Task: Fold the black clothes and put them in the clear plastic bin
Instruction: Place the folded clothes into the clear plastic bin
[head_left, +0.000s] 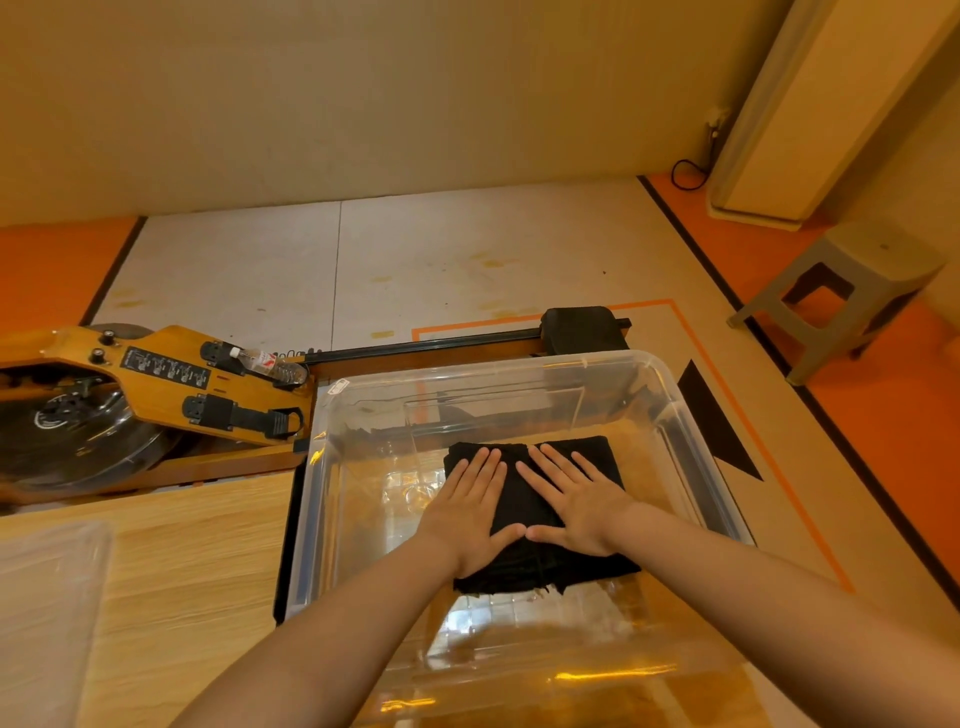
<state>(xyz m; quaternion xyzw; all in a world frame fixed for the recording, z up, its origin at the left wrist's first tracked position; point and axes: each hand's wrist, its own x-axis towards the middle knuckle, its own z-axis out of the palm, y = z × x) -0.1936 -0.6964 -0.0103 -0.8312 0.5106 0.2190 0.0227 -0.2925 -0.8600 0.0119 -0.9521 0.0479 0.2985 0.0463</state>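
A folded black garment (535, 564) lies flat on the bottom of the clear plastic bin (670, 387), toward its right half. My left hand (470, 512) presses on the garment's left side with fingers straight and spread. My right hand (579, 501) lies flat on the garment's right side, fingers straight. The two thumbs nearly touch over the cloth's middle. Both forearms reach into the bin from its near edge.
The bin stands on a wooden table (171, 571). A clear plastic lid or second bin (41, 597) sits at the table's near left. Behind the table lies a wooden rowing machine (156, 384) holding a water bottle (270, 364). A grey stool (852, 291) stands on the floor at the right.
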